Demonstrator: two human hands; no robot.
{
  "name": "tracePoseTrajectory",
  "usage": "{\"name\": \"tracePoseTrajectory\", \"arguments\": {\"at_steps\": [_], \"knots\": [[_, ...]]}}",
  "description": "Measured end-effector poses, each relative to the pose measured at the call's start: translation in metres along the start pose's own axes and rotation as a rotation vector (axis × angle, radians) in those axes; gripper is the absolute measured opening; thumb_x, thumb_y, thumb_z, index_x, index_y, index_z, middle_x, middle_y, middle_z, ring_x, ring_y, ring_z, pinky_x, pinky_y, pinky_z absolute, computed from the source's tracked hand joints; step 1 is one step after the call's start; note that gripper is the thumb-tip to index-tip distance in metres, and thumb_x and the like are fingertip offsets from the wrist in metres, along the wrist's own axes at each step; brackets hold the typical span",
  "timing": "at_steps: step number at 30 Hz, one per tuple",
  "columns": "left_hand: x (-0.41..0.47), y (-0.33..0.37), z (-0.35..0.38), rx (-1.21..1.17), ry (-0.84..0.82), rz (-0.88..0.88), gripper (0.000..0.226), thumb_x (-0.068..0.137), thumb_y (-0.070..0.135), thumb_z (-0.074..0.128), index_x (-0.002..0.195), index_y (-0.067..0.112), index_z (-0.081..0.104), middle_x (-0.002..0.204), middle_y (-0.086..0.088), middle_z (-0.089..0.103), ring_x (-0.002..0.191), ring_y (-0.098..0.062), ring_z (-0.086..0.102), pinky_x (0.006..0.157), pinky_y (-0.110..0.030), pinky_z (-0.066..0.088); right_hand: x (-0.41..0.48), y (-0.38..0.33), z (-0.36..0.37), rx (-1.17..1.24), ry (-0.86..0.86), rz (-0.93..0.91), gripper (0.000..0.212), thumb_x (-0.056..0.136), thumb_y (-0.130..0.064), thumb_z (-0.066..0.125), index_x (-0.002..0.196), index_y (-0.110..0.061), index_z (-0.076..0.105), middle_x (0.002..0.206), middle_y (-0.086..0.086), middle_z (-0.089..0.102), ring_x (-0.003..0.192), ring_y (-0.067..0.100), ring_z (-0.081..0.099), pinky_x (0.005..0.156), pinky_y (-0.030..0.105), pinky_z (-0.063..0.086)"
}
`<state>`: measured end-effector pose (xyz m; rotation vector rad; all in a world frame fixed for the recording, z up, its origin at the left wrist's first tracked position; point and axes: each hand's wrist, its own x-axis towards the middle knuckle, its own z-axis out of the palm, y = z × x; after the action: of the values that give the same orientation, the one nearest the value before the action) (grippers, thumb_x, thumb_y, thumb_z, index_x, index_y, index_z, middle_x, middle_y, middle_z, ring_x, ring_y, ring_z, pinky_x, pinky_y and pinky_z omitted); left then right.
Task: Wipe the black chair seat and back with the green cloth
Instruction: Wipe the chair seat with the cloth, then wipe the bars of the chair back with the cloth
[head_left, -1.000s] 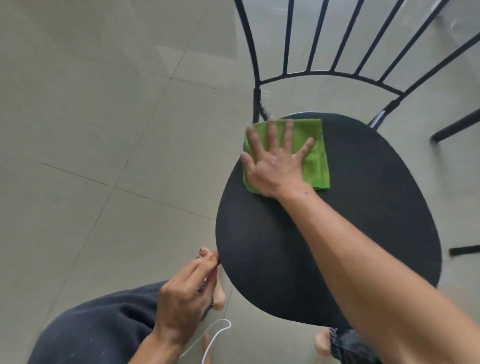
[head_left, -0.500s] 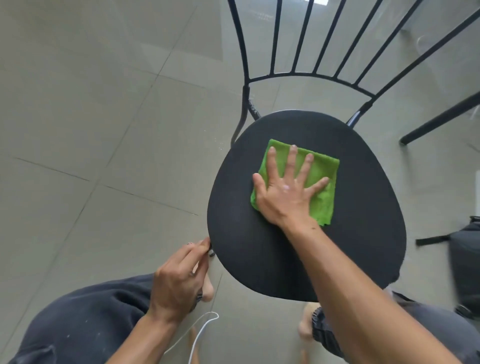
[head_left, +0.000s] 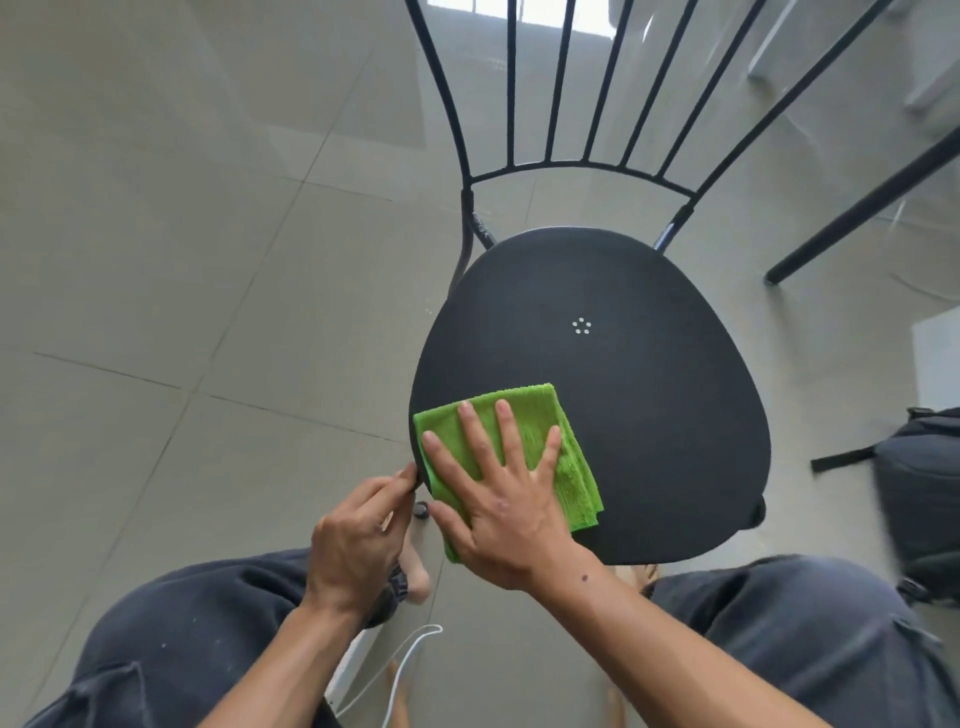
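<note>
A black chair stands in front of me, its rounded seat (head_left: 649, 395) facing up and its thin-barred metal back (head_left: 561, 104) rising at the top of the view. A folded green cloth (head_left: 540, 415) lies on the seat's near left corner. My right hand (head_left: 498, 499) presses flat on the cloth with fingers spread. My left hand (head_left: 358, 540) pinches the seat's left edge between thumb and fingers. A small ring of pale dots marks the seat's middle.
Grey floor tiles (head_left: 182, 260) surround the chair. A dark bag (head_left: 919, 493) with a strap sits on the floor at the right. A black table leg (head_left: 857, 208) slants at the upper right. A white cable (head_left: 405, 670) hangs between my knees.
My right hand slid the green cloth from the seat's back left, across its middle, to the near left corner. My left hand kept its hold on the seat edge.
</note>
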<state>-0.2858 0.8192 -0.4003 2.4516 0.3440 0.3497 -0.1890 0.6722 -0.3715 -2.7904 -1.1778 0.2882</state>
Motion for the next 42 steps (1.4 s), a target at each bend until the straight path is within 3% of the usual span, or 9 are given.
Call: {"name": "tracePoseTrajectory", "arguments": {"at_steps": [6, 13, 16, 18, 20, 24, 28, 33, 42], "knots": [[0.002, 0.005, -0.003, 0.033, 0.003, -0.031, 0.034, 0.089, 0.036, 0.050, 0.110, 0.018, 0.071, 0.087, 0.007, 0.070, 0.064, -0.015, 0.065, 0.051, -0.031, 0.056, -0.030, -0.003, 0.000, 0.042, -0.049, 0.129, 0.060, 0.092, -0.060, 0.022, 0.148, -0.038, 0.021, 0.158, 0.005, 0.015, 0.143, 0.038, 0.010, 0.098, 0.078, 0.006], [0.006, 0.011, -0.008, 0.018, -0.037, -0.103, 0.033, 0.081, 0.031, 0.055, 0.108, 0.019, 0.070, 0.101, 0.006, 0.071, 0.080, -0.015, 0.068, 0.069, -0.035, 0.058, -0.037, -0.002, -0.012, 0.226, -0.071, 0.255, 0.065, 0.087, -0.065, 0.014, 0.148, -0.043, 0.001, 0.159, -0.003, -0.005, 0.144, 0.028, -0.016, 0.102, 0.068, -0.014], [0.013, 0.024, -0.017, 0.025, 0.055, -0.146, 0.032, 0.079, 0.023, 0.059, 0.108, 0.014, 0.069, 0.100, -0.001, 0.071, 0.078, -0.018, 0.067, 0.070, -0.032, 0.056, -0.036, 0.009, -0.033, 0.357, 0.044, 0.305, 0.063, 0.088, -0.056, 0.024, 0.147, -0.035, 0.019, 0.154, 0.002, 0.019, 0.143, 0.026, 0.015, 0.109, 0.060, 0.016], [0.022, 0.037, -0.020, 0.034, 0.118, -0.148, 0.032, 0.079, 0.023, 0.058, 0.109, 0.015, 0.068, 0.097, -0.002, 0.069, 0.082, -0.020, 0.065, 0.070, -0.034, 0.054, -0.035, 0.028, -0.043, 0.354, 0.223, 0.360, 0.056, 0.086, -0.045, 0.039, 0.135, -0.020, 0.045, 0.137, 0.009, 0.046, 0.122, 0.030, 0.046, 0.090, 0.051, 0.044], [0.035, 0.052, -0.018, 0.058, 0.125, -0.092, 0.032, 0.082, 0.028, 0.056, 0.109, 0.017, 0.068, 0.096, 0.000, 0.067, 0.086, -0.019, 0.061, 0.070, -0.034, 0.052, -0.035, 0.050, -0.047, 0.282, 0.305, 0.368, 0.047, 0.082, -0.033, 0.052, 0.123, -0.013, 0.056, 0.122, 0.010, 0.055, 0.105, 0.032, 0.055, 0.076, 0.046, 0.050], [0.060, 0.078, -0.004, 0.224, 0.027, 0.025, 0.033, 0.081, 0.032, 0.060, 0.110, 0.019, 0.069, 0.094, 0.001, 0.063, 0.084, -0.023, 0.058, 0.068, -0.034, 0.048, -0.031, 0.082, -0.051, 0.173, 0.239, 0.337, 0.037, 0.077, -0.020, 0.068, 0.112, -0.010, 0.062, 0.107, 0.011, 0.059, 0.092, 0.034, 0.056, 0.068, 0.043, 0.048], [0.074, 0.087, 0.004, 0.451, -0.104, 0.073, 0.028, 0.076, 0.028, 0.074, 0.102, 0.018, 0.072, 0.090, -0.001, 0.064, 0.083, -0.026, 0.059, 0.068, -0.036, 0.045, -0.030, 0.094, -0.047, 0.097, 0.187, 0.303, 0.020, 0.082, -0.019, 0.063, 0.100, -0.012, 0.065, 0.100, 0.007, 0.061, 0.090, 0.031, 0.053, 0.068, 0.039, 0.044], [0.081, 0.094, 0.000, 0.550, -0.251, 0.005, 0.015, 0.086, 0.033, 0.062, 0.098, 0.026, 0.068, 0.099, 0.003, 0.064, 0.096, -0.021, 0.056, 0.079, -0.034, 0.039, -0.026, 0.100, -0.040, 0.144, 0.207, 0.283, 0.008, 0.079, -0.005, 0.058, 0.081, -0.012, 0.062, 0.083, 0.005, 0.060, 0.078, 0.030, 0.051, 0.059, 0.034, 0.036], [0.106, 0.139, -0.034, 0.607, -0.363, 0.053, 0.015, 0.091, 0.038, 0.053, 0.097, 0.033, 0.066, 0.097, 0.008, 0.064, 0.088, -0.022, 0.061, 0.064, -0.028, 0.038, -0.053, 0.108, -0.095, 0.270, 0.247, 0.258, 0.014, 0.089, -0.010, 0.045, 0.093, -0.015, 0.058, 0.094, 0.003, 0.058, 0.088, 0.026, 0.047, 0.065, 0.033, 0.032]]}}
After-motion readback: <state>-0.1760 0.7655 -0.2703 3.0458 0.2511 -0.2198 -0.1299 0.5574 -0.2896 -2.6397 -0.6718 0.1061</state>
